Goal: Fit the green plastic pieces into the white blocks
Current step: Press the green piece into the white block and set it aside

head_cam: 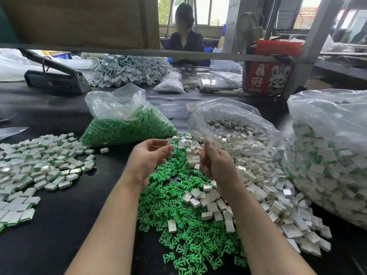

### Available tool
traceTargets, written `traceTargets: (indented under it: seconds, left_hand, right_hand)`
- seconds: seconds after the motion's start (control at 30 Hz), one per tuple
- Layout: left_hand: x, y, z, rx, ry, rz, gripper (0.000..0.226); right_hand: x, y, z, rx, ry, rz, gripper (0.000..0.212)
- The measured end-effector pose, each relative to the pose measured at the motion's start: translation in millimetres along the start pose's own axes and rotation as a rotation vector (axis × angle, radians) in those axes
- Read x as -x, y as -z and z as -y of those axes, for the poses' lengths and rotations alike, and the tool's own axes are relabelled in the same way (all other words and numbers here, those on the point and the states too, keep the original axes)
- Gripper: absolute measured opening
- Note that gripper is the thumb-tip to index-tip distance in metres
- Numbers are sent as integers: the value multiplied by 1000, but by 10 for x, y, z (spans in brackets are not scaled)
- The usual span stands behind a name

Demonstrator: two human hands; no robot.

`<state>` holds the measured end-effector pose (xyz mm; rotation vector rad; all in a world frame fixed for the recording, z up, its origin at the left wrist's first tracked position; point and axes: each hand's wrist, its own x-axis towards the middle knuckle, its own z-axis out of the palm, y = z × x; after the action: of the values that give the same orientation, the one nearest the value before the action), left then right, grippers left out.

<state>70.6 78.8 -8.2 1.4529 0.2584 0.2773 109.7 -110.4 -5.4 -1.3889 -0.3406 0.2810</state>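
Note:
A heap of loose green plastic pieces lies on the black table in front of me, and a spread of white blocks borders it on the right. My left hand hovers above the heap's far left edge, its fingers loosely curved and nothing in it. Over the line where green meets white, my right hand is raised with the thumb up and its fingers curled away from the camera, so what they hold is hidden. On the left lies a pile of white blocks with green pieces fitted.
A clear bag of green pieces stands behind the heap, and an open bag of white blocks lies to its right. At the far right bulges a large bag of fitted blocks. A red carton and a seated person are beyond.

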Motion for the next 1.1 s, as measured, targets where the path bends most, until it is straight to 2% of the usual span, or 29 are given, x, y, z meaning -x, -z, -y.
traceTargets:
  seconds: [0.07,0.13,0.27,0.4,0.53,0.6,0.67,0.77,0.87,0.97,1.1]
  left_hand:
    - [-40,251,50,-176,-65,-224,18]
    - [-64,529,135,-426,-89,-397,17]
    - [-14,907,219,-821,29,-637,12]
    - [27,997,195,-995,141,-778,14]
    - [48,954,149,-1139,208,-817,28]
    - [44,887,112,-1196,170,-812,35]
    - [24,795,77,-1135,29,-767,34]
    - [-4,550,15,-931,-148,-602,21]
    - [2,241,-33,-838,-161,-397,9]
    - [16,-13,-7,-800,-159,-230,8]
    - [55,-248,66,-869,-173,-69,15]
  right_hand:
    - [6,4,18,87,35,-48,40]
    - [9,12,17,193,50,-93,40]
    - [-13,46,0,379,116,-167,35]
    - [-67,102,-34,685,168,-218,25]
    - [-69,142,-75,1023,109,-249,15]
    - [-49,137,-68,1184,112,-290,14]
    - [-41,134,-63,1345,128,-335,16]
    - [-36,117,-62,1502,101,-346,17]
    - [-38,112,-56,1616,38,-359,19]
    - [-42,141,-68,1631,5,-360,20]
    - [-66,145,-119,1518,82,-297,25]
